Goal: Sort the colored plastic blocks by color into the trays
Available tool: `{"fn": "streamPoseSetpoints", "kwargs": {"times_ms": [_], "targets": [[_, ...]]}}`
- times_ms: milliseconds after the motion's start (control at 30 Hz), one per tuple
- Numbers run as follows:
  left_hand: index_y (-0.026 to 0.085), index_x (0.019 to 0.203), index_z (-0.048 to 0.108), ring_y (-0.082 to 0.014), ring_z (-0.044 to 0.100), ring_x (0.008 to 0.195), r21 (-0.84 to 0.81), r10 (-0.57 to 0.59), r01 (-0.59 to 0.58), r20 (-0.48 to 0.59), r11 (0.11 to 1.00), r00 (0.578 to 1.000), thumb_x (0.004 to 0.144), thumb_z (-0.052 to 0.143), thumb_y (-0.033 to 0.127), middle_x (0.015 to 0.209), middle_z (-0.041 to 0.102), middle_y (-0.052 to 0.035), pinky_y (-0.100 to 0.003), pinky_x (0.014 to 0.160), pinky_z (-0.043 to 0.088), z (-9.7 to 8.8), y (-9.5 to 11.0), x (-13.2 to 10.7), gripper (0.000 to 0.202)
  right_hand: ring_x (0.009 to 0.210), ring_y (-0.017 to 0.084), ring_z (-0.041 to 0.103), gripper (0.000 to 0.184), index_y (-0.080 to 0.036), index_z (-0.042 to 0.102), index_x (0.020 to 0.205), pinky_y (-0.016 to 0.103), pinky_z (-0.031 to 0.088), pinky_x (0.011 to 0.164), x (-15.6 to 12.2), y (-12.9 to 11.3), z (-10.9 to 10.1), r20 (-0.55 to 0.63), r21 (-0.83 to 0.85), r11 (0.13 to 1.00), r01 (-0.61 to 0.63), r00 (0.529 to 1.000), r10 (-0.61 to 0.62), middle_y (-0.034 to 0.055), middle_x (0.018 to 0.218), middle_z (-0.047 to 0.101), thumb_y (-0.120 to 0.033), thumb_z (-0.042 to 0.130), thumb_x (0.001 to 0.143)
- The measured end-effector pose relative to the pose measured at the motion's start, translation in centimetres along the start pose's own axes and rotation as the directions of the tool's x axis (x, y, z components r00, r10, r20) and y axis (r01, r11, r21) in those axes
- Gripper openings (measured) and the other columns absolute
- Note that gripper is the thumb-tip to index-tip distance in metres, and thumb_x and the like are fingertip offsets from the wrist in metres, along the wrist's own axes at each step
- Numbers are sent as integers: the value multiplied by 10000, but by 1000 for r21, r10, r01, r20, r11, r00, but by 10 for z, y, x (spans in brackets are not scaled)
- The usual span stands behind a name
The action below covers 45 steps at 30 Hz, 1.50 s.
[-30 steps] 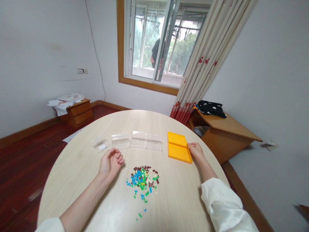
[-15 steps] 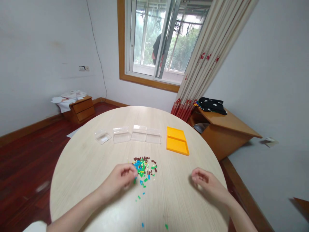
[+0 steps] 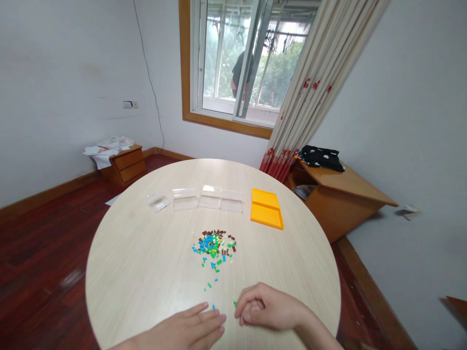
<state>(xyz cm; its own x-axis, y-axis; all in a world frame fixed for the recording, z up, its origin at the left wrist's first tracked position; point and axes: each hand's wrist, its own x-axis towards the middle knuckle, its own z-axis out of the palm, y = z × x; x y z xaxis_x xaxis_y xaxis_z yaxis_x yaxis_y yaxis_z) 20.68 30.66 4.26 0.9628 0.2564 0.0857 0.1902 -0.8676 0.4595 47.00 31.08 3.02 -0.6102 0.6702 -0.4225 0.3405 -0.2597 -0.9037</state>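
My left hand (image 3: 193, 328) lies palm down near the table's front edge, fingers stretched out. A small blue brick (image 3: 213, 307) rests just beyond its fingertips. To its right, my right hand (image 3: 264, 306) is closed, its fingers curled inward; whether anything is inside is hidden. A small green brick (image 3: 235, 304) lies at its knuckles on the left side. Farther in, a loose pile of small toy bricks (image 3: 215, 243) in blue, green, brown, cream and yellow sits mid-table, with a few strays trailing toward me.
Several clear plastic boxes (image 3: 185, 200) stand in a row across the far part of the round table (image 3: 127, 253). A yellow two-part tray (image 3: 266, 209) lies to their right. Beyond are a window, a curtain (image 3: 292, 97) and a wooden cabinet (image 3: 328, 194).
My left hand has drawn back from the pile and flattened near the front edge. My right hand has come leftward and nearer to me. The nearest blue and green bricks have shifted farther inward.
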Motion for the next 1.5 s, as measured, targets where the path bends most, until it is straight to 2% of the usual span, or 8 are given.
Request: {"fn": "streamPoseSetpoints", "kwargs": {"times_ms": [200,367,467,600,833,1100,1267,1500], "targets": [[167,1386,268,-231,263,1302,77,-144,143,6,987,990,868,412,298,1418,287,-113,-403,1079,222,-6,-36,13,553,757,157,607,365,-143,648,847,328,460,767,40,-9,-13,-189,9,981,191,964,-186,48,767,644,-482,617,715],[239,1269,440,-206,360,1255,132,-174,198,-171,971,970,868,393,227,1346,429,-83,-429,1074,231,-1,-54,13,404,875,188,584,286,-162,635,842,358,458,818,56,-6,-21,-483,-343,903,258,776,-405,79,881,616,-400,479,822],[240,1338,317,-285,253,1299,83,-358,417,-378,905,853,764,575,375,1411,303,-130,-528,1049,203,4,-68,12,644,1213,242,391,447,-196,518,1182,423,319,1006,61,-3,-20,-494,-601,791,110,727,-477,122,1284,442,-371,560,772],[144,1361,246,-340,245,1282,-21,-568,606,-374,795,733,604,694,477,1393,273,-210,-506,1012,268,1,-88,25,941,1333,304,154,903,-217,247,1385,508,170,1068,77,-6,-12,-381,-750,662,6,813,-440,132,1445,224,-453,694,636],[167,1066,533,-221,493,1019,-60,-509,524,-358,849,783,762,520,168,1051,563,-98,-358,884,394,-9,-99,53,304,1117,205,479,438,-218,497,1191,398,378,962,96,-19,-6,-333,-756,631,174,728,-600,94,1172,542,-113,538,768],[168,1114,517,-225,452,1123,-189,-527,498,-440,846,727,765,517,264,1189,498,-116,-379,981,336,-29,-115,41,362,1120,205,486,309,-160,552,1118,395,362,982,82,-21,-49,-500,-724,687,56,644,-579,126,1172,541,-184,442,830],[106,1277,367,-247,365,1232,-301,-618,539,-372,787,693,817,441,323,1324,410,-174,-444,1041,249,-23,-127,42,515,1308,248,267,462,-51,409,1285,452,215,1073,94,-7,-61,-582,-668,731,-140,710,-396,203,1391,324,-262,349,878],[157,1180,478,-143,483,1113,-488,-449,282,-265,826,854,843,378,217,1208,537,-83,-310,991,333,-31,-104,56,357,1156,165,465,382,-206,485,1235,369,341,1007,94,-31,-31,-268,-682,688,248,791,-550,80,1241,530,-167,356,878]]}}
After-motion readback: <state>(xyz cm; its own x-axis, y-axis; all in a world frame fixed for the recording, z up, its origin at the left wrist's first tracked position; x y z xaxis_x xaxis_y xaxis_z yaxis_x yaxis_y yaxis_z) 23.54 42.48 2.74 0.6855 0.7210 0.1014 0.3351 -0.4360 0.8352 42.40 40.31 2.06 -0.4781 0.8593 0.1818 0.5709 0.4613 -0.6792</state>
